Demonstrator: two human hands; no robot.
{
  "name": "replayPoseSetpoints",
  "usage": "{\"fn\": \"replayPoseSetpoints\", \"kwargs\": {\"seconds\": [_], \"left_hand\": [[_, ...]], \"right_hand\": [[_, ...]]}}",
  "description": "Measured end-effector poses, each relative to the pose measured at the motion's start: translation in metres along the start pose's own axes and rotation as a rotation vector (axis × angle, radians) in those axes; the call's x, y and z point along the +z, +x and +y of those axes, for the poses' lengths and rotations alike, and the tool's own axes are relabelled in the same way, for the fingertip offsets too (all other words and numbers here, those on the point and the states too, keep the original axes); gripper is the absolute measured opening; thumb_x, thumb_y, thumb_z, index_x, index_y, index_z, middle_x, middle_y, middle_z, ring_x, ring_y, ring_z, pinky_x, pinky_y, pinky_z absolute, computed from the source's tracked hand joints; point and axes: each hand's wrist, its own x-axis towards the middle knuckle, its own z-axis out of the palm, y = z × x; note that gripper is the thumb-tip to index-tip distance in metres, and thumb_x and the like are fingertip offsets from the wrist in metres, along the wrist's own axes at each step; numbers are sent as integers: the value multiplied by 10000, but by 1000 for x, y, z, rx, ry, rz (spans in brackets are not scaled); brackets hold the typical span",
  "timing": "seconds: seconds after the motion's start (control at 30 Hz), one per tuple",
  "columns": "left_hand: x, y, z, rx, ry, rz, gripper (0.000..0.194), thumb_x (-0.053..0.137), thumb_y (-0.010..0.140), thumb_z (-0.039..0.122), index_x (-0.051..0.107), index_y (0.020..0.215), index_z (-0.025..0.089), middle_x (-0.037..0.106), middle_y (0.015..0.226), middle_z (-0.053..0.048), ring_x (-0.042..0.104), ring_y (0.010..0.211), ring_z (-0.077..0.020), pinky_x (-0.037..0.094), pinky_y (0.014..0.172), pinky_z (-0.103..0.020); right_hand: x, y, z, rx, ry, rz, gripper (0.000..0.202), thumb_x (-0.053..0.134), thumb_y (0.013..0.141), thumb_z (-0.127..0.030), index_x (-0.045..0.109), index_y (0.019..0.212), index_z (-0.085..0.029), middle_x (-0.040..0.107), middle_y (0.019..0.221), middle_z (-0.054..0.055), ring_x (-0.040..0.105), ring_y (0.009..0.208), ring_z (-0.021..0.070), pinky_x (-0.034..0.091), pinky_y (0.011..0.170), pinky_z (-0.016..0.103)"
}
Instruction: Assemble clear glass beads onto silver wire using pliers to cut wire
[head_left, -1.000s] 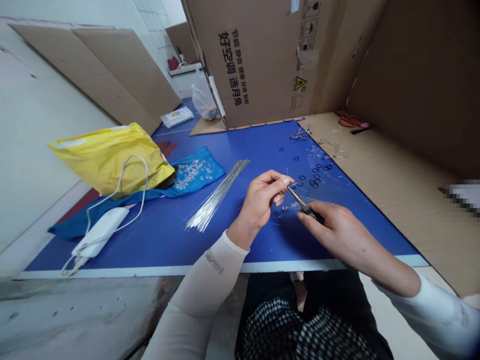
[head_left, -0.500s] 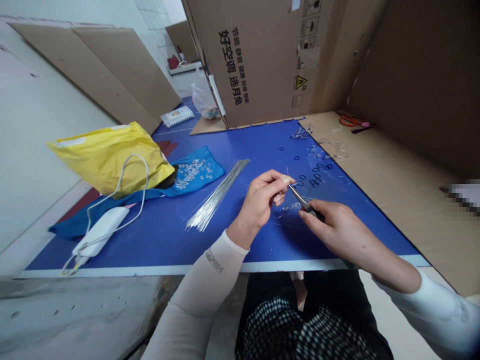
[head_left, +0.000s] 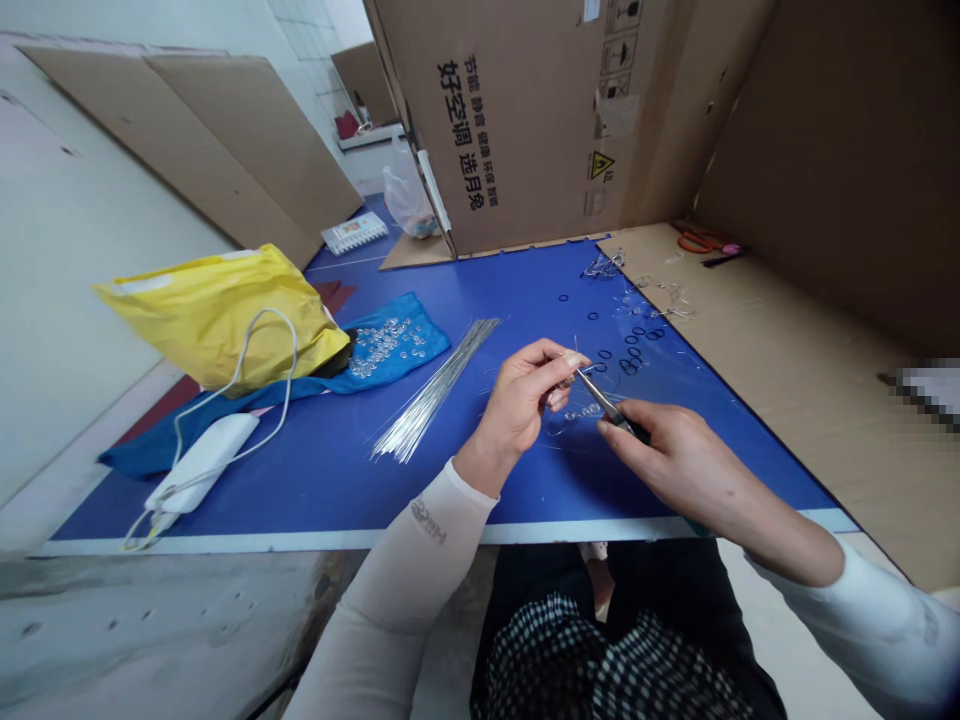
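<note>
My left hand (head_left: 525, 390) pinches a thin wire (head_left: 576, 345) between thumb and fingers; its far end sticks up past the fingertips. My right hand (head_left: 667, 445) is wrapped round a pair of pliers (head_left: 602, 397), whose jaws reach the left fingertips. Whether the jaws have closed on the wire is too small to tell. Under the hands, clear beads (head_left: 583, 412) and fine wires lie on the blue tabletop. Several black rings (head_left: 634, 360) are scattered just beyond the pliers. To the left lies a bundle of straight silvery wires (head_left: 439, 390).
Clear beads (head_left: 382, 342) rest on a blue cloth (head_left: 427, 325) beside a yellow bag (head_left: 225, 320). A white power strip (head_left: 202, 465) with a looped cord lies at the left. Cardboard (head_left: 525, 130) stands behind. Twisted wire pieces (head_left: 604, 264) and red-handled scissors (head_left: 697, 242) lie at the right back.
</note>
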Motion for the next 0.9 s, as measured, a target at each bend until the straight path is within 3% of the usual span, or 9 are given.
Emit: {"fn": "replayPoseSetpoints", "kwargs": {"seconds": [0.67,0.8,0.9], "left_hand": [[0,0,2,-5,14,14,161,780,762,291,685,764,161,572,659,37,399,468,-17,280,432,-181],[-3,1,6,-22,-6,41,170,776,772,300,682,787,159,548,683,39,375,474,-11,256,435,-185],[-6,2,8,-53,-36,25,177,777,772,300,673,787,156,571,729,28,365,473,-3,238,436,-183]], "right_hand": [[-1,1,0,-16,12,-18,321,447,960,-435,520,723,-230,627,684,5,521,598,158,339,585,295],[-8,-2,13,-41,-58,-15,345,450,964,-495,567,774,-232,649,716,19,555,616,175,360,592,304],[-24,1,35,-22,-223,109,350,458,955,-534,559,799,-238,646,744,51,547,607,196,326,573,324]]}}
